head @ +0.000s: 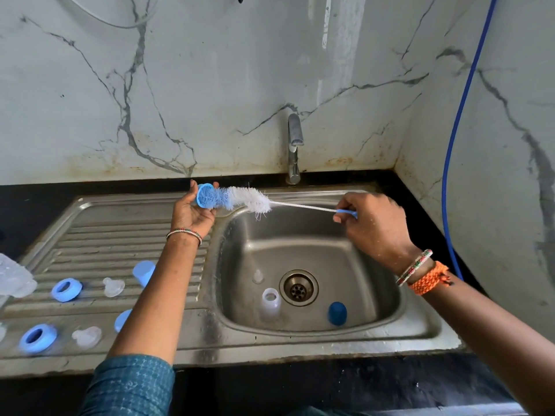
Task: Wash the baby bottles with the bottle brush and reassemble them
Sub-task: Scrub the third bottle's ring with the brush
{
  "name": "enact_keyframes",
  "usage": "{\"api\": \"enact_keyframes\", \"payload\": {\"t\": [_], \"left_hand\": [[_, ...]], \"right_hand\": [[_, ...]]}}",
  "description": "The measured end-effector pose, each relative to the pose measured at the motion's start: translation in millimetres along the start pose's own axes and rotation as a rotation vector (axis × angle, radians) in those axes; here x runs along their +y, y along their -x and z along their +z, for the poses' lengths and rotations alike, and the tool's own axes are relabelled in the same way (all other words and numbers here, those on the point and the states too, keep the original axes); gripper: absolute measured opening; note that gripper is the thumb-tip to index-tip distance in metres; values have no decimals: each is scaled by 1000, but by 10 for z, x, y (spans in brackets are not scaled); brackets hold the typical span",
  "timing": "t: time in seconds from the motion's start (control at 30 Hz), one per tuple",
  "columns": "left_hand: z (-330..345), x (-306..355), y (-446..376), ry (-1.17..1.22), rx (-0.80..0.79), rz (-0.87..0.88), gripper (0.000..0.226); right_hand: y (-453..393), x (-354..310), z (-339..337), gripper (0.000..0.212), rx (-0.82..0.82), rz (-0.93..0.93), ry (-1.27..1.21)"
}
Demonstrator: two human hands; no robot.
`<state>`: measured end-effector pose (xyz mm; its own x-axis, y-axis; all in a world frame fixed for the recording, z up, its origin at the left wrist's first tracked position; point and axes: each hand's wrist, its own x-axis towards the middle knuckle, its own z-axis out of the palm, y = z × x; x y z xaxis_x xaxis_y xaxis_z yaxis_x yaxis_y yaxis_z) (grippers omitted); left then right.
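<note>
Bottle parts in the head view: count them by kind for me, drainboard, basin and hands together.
Blue collar rings: 3, two on the drainboard, one in the left hand.
Clear nipples: 3.
Blue caps: 3.
Clear bottles: 2.
Bottle brush: 1, held by the right hand.
Total: 12.

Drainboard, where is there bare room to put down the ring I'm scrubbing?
Free: the ribbed upper drainboard, behind the blue rings and nipples. Crowded: its front rows and the basin floor around the drain.
</note>
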<state>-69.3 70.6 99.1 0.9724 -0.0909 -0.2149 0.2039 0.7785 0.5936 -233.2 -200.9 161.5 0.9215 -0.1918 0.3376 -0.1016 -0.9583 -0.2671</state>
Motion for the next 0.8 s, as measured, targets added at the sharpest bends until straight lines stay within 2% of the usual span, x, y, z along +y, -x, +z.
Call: {"api": "enact_keyframes", "payload": {"t": [0.03,0.07,0.13,0.17,0.2,0.23,0.27,0.37,0.4,0.47,0.5,0.53,0.57,0.63,0.7,0.77,0.8], "left_hand": [[-5,-2,-16,13,9,4,9],[-17,0,-40,8,11,3,13],[-41,24,-47,11,6,4,13],[-52,33,-65,4,-17,-2,39],[-71,40,-84,-4,-37,-13,65],[-86,46,-88,-9,-41,-2,79],[-100,43,-90,-13,-50,8,81],[-96,32,-66,-8,-40,8,46],[-82,27,-51,9,-37,3,40],[-64,11,-28,-15,-18,-8,24],[-49,4,-14,-35,13,-6,11],[-42,-2,-12,-21,31,-9,7],[-50,-10,-30,-9,40,-3,18],[-49,-6,-20,-18,34,6,27],[-45,-5,-12,-43,25,13,13],[-39,-10,-8,-71,45,10,6],[-47,-21,-20,-62,63,14,11]], "right_hand": [[-16,10,1,8,-47,-3,-64],[-38,30,3,10,-161,9,-163],[-54,46,-26,23,-523,89,-466],[-43,48,-41,29,-679,151,-616],[-31,49,-49,32,-760,193,-712],[-26,49,-37,33,-765,192,-730],[-16,38,-34,30,-701,157,-667],[15,12,-12,13,-281,42,-200],[33,-18,-32,8,-157,24,-81],[34,-39,-31,3,-18,-14,-11],[16,-32,-29,3,-6,-19,-13],[-13,-13,-32,3,-42,-9,-52],[-54,10,-37,7,-145,25,-155],[-96,29,-65,23,-530,157,-480],[-109,34,-80,36,-817,276,-661],[-117,57,-80,41,-885,283,-711],[-124,58,-84,41,-868,258,-718]]}}
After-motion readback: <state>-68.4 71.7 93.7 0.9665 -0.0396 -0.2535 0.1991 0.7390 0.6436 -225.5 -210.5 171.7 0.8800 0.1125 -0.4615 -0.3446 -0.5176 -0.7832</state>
